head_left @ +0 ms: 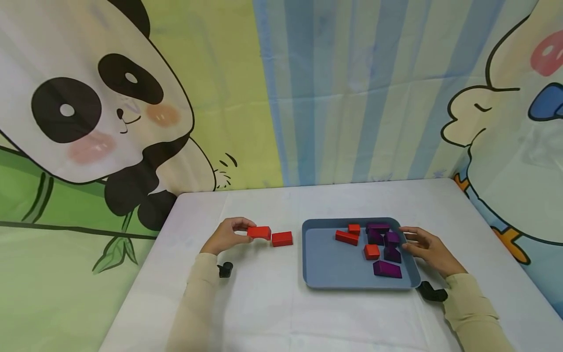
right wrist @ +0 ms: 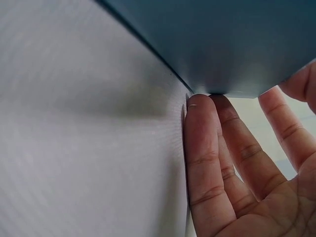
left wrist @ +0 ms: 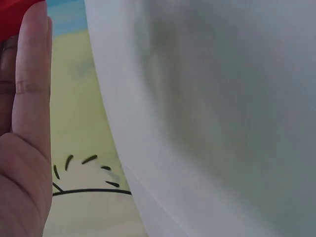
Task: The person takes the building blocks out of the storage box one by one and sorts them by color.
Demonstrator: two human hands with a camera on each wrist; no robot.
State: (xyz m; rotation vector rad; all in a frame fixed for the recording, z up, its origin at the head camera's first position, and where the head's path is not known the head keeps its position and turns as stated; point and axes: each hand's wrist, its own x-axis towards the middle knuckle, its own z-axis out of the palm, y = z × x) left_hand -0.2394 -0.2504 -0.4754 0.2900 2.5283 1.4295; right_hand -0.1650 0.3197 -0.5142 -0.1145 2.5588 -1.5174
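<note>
My left hand (head_left: 226, 236) pinches a red block (head_left: 259, 232) between thumb and fingers at the left of the white table. In the left wrist view only a corner of this red block (left wrist: 15, 15) shows, beside the fingers. Close to its right, a second red block (head_left: 282, 239) lies on the table. At the right side of the blue-grey tray (head_left: 334, 276), my right hand (head_left: 433, 249) touches the rim with loosely extended fingers. In the right wrist view, the fingertips (right wrist: 201, 106) meet the outer wall of the tray (right wrist: 222, 49).
Inside the tray lie several purple blocks (head_left: 387, 269) and 3 red pieces: a long one (head_left: 347, 238), a small one at the back (head_left: 354, 228) and one nearer the front (head_left: 371, 252). A printed panda curtain (head_left: 220, 98) hangs behind the table (head_left: 264, 308).
</note>
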